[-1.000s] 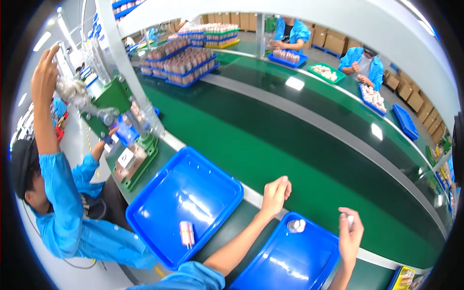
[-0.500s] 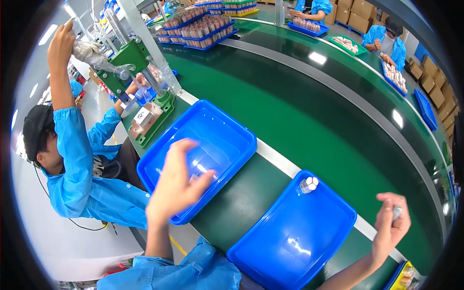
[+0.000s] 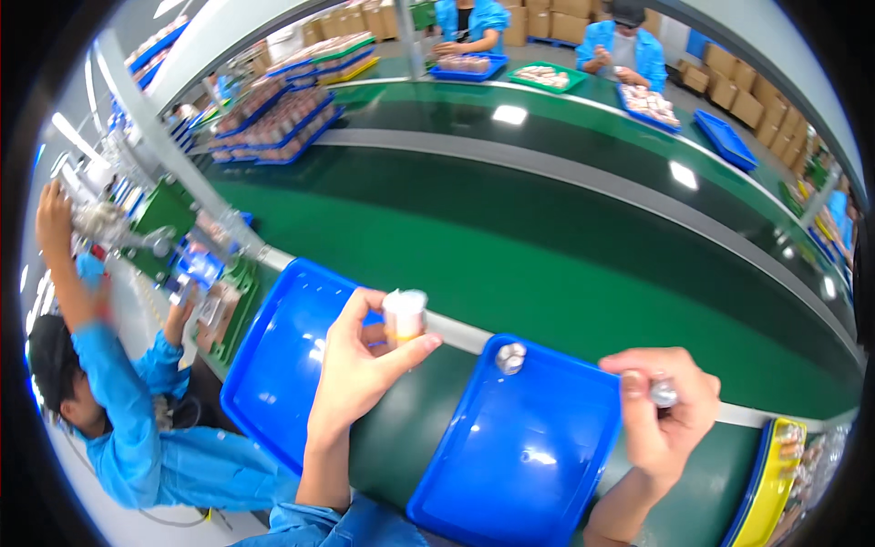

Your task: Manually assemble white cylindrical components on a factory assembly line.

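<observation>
White-topped cylinder (image 3: 405, 316) grasped in our left fingers (image 3: 361, 306); our right fingers (image 3: 636, 410) clasp a silvery piece (image 3: 663, 393); between them we see a blue tray (image 3: 515, 438).

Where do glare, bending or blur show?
Head view: lamp glare on the far belt and the blue tray beside the right hand; head view: grey strip bowed by the fisheye; head view: silvery piece in that hand soft, hard to identify.

Your left hand (image 3: 354, 372) hides part of the cylinder (image 3: 405, 314); your right hand (image 3: 673, 415) partly covers a silvery piece (image 3: 663, 393), too small to identify. The view's lower edge crops the yellow tray (image 3: 766, 497).
</observation>
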